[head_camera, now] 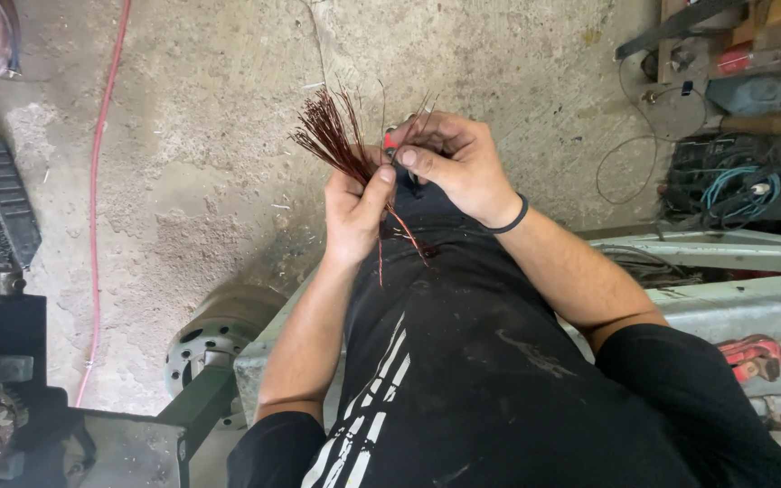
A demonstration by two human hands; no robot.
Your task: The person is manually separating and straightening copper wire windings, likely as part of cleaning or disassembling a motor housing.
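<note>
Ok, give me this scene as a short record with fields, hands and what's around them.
Setting: workshop with a concrete floor
Left hand: grips a bundle of reddish copper wires, strands fanning upward
Right hand: pinches strands at the top of the bundle; a small red item shows between the fingers, too hidden to identify
Wrist: black band on the right
Clothing: black trousers with white stripes
Nearby: red hose on the floor, metal wheel hub, coiled cables

My left hand (354, 212) grips glossy reddish copper wire strands (332, 140). My trousers (463, 343) are matt black cloth, dust-smeared. The concrete floor (210, 136) looks rough, stained. The beam (752, 312) is dull painted metal.
</note>
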